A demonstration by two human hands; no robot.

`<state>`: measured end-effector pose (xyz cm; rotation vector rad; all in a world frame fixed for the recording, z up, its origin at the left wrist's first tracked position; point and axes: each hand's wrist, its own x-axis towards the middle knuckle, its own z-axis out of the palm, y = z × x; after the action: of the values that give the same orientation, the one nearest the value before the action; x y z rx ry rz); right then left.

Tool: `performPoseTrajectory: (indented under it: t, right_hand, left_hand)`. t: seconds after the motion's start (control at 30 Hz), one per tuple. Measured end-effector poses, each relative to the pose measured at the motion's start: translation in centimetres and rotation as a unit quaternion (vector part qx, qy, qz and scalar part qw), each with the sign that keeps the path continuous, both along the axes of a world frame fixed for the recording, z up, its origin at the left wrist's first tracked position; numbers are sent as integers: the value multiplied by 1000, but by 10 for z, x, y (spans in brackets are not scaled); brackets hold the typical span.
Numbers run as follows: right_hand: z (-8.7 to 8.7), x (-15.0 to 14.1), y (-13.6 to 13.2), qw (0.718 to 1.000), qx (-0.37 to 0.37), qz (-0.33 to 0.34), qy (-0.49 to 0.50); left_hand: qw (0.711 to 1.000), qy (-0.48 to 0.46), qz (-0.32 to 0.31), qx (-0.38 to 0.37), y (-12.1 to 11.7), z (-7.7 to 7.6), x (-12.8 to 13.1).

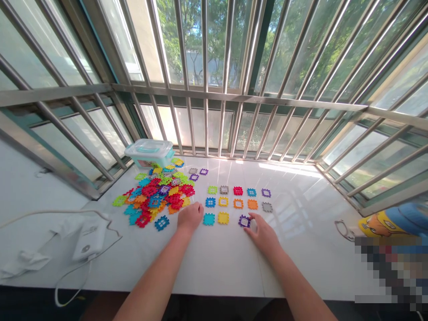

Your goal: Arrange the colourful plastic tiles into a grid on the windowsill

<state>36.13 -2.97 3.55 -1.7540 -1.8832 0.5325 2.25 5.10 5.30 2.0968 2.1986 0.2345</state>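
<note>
My right hand (263, 229) has its thumb and index finger around the edges of a purple square interlocking tile (244, 221) on the white table. Closed into a fist, my left hand (190, 217) rests beside the pile; its inner side is hidden, so anything within it cannot be seen. Rows of tiles lie in front: a turquoise tile (209, 219) and a yellow tile (223, 218) are nearest, with an orange tile (253, 204) and a grey tile (267, 207) behind. A large mixed heap of tiles (155, 201) spreads left of my left hand, and a blue window tile (162, 223) lies at its front.
A lidded clear box (149, 152) stands behind the heap. Several loose tiles lie at the back, including a purple one (203, 171). At left are a white power adapter (88, 240) with cables and crumpled tissue (28, 262). A yellow-and-blue object (384, 222) sits at right. Metal bars (214, 95) enclose the table.
</note>
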Motion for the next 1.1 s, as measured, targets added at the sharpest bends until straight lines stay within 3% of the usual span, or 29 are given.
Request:
performPoseTrajectory:
  t: [0.13,0.27,0.4,0.63,0.83,1.1]
  right_hand:
    - [8,13,7,999,-17,44,-17]
    - [21,32,15,994,36,87,-61]
    - [33,63,39,991,100,37,-81]
    - [49,126,110,991,97,-32,-81]
    - [39,150,145,994,71,-13,-81]
    - [20,158,157,997,24,-18,-74]
  left_hand:
    - [1000,-2,6,-9,5,-1,0]
    - [1000,-6,1,-15,7,-1,0]
    - [1000,-4,-1,-12,6,0,0]
    - [1000,3,1,-9,6,3,1]
    - [1000,-5,5,-9,6,1,1]
    - [1000,-8,11,-24,7,1,1]
